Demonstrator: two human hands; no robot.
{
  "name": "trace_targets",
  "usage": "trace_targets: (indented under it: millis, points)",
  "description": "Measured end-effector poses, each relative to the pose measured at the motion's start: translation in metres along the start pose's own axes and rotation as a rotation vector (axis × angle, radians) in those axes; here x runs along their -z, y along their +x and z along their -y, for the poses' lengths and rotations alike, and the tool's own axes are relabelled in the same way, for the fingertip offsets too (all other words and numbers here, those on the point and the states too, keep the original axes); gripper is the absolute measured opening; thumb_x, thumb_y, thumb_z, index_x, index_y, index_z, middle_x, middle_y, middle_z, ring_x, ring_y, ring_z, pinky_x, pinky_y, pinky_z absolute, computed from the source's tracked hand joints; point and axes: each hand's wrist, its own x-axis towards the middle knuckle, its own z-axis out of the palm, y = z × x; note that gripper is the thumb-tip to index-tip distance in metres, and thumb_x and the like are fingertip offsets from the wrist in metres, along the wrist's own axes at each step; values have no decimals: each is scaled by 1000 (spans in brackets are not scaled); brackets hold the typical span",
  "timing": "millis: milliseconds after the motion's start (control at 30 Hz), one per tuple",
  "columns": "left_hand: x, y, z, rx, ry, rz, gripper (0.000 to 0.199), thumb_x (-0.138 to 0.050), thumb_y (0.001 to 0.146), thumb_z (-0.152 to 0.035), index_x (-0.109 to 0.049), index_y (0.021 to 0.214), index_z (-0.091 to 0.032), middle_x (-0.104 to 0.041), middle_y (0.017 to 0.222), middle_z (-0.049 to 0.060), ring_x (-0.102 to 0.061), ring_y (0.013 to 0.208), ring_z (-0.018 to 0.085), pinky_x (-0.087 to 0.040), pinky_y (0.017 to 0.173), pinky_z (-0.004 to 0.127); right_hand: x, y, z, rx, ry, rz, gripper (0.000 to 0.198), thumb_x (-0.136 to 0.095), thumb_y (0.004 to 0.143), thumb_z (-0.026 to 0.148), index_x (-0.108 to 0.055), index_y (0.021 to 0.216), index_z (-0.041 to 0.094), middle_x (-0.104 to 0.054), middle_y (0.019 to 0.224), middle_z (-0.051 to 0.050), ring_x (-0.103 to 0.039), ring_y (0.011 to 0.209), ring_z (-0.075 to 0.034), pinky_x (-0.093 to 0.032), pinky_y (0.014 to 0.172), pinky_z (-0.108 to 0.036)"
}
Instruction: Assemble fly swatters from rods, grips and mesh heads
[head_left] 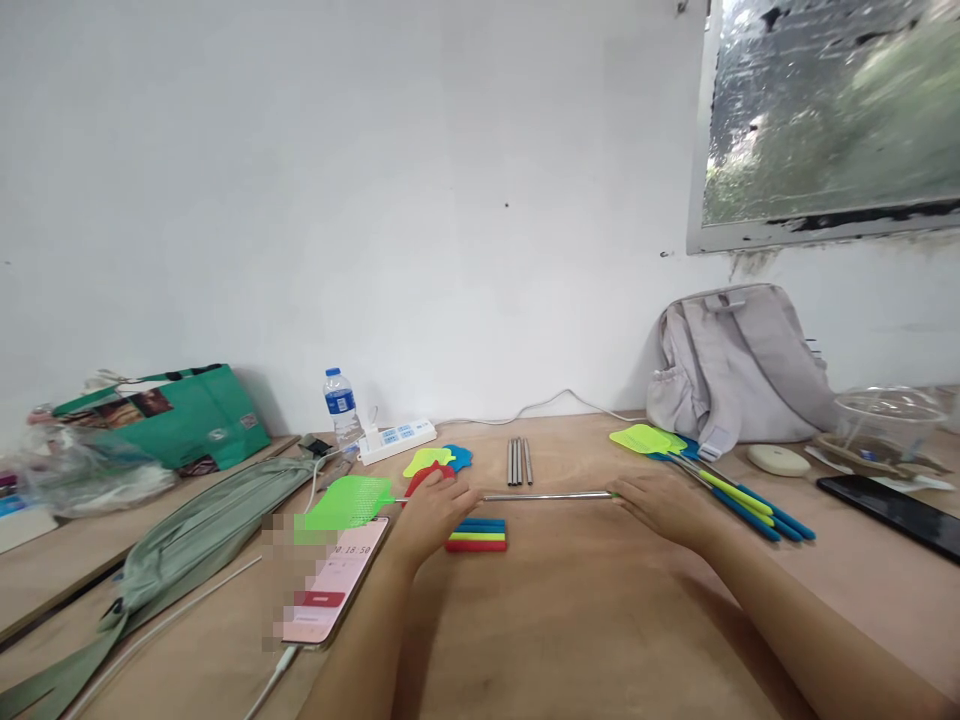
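A fly swatter with a green mesh head (352,503) and a long silver metal rod (551,497) stretches level across the middle of the table. My left hand (439,512) is closed around the rod near the head. At the rod's far right end, my right hand (660,512) grips it; a bit of green shows at the fingertips, and the rest of that end is hidden. Behind my left hand lie loose swatter heads, one yellow (426,461), one red (429,474) and one blue (459,458). Blue, yellow and red handle grips (477,537) sit side by side just right of it.
Several short metal rods (514,463) lie behind the swatter. Swatters with blue and yellow handles (750,508) rest at right, before a grey backpack (739,365). A phone (337,585) on a cable, a power strip (397,440) and a water bottle (342,410) are at left.
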Motion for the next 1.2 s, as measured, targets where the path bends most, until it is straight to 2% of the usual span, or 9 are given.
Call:
trace_targets:
  millis: [100, 200, 300, 367, 500, 700, 867, 1067, 1200]
  points:
    - [2, 2, -6, 99, -4, -40, 22, -36, 88, -25, -57, 83, -21, -57, 69, 0, -51, 69, 13, -34, 71, 28, 0, -1, 2, -42, 67, -9, 29, -33, 87, 31, -59, 92, 21, -66, 89, -7, -60, 79, -18, -45, 70, -32]
    - [3, 12, -24, 232, 4, -150, 24, -39, 85, -26, -56, 101, -21, -61, 91, 4, -52, 89, 17, -34, 86, 34, 0, 0, 7, -125, 148, -30, 31, -31, 88, 35, -57, 92, 20, -65, 88, -8, -60, 81, -19, -44, 69, -31]
    - [-4, 26, -52, 224, 51, -253, 34, -41, 83, -25, -49, 116, -19, -57, 111, 7, -44, 109, 21, -28, 97, 39, 1, 6, 20, -202, 228, -32, 33, -29, 88, 38, -56, 92, 19, -65, 87, -8, -60, 79, -20, -44, 67, -31]
    - [-13, 35, -71, 121, 78, -285, 36, -41, 83, -21, -47, 118, -21, -55, 114, 5, -43, 111, 21, -28, 98, 38, 2, 12, 32, -229, 306, -24, 33, -29, 88, 39, -55, 93, 20, -65, 86, -7, -60, 77, -20, -43, 64, -30]
    - [-32, 38, -92, 184, 129, -219, 34, -36, 81, -11, -49, 113, -12, -57, 104, 9, -49, 102, 21, -32, 93, 36, 1, 19, 55, -252, 430, 25, 32, -28, 88, 38, -53, 95, 19, -65, 87, -7, -60, 76, -19, -44, 62, -29]
    - [-32, 29, -87, 145, 133, -35, 28, -39, 80, -12, -50, 105, -17, -55, 90, 6, -50, 82, 18, -37, 75, 32, 3, 19, 67, -158, 521, 57, 32, -31, 88, 39, -53, 104, 22, -64, 99, -6, -58, 90, -19, -45, 76, -32]
    - [-25, 29, -77, 100, 171, -12, 25, -43, 79, -14, -50, 103, -18, -53, 86, 4, -47, 80, 17, -33, 73, 29, 0, 22, 68, -78, 543, 27, 36, -28, 90, 37, -52, 113, 25, -61, 109, -3, -56, 99, -17, -44, 84, -31]
    - [-18, 26, -66, 97, 176, 17, 27, -42, 78, -12, -49, 103, -19, -54, 90, 3, -48, 83, 16, -32, 75, 28, -22, 19, 56, -75, 262, -52, 34, -30, 90, 35, -57, 106, 24, -66, 92, -4, -61, 75, -18, -46, 64, -29]
    - [-14, 22, -55, 140, 183, 17, 26, -44, 76, -9, -50, 99, -20, -55, 88, 2, -49, 83, 17, -33, 74, 28, -17, 14, 39, -7, 108, -99, 32, -31, 90, 33, -59, 101, 23, -66, 82, -4, -60, 68, -17, -42, 57, -27]
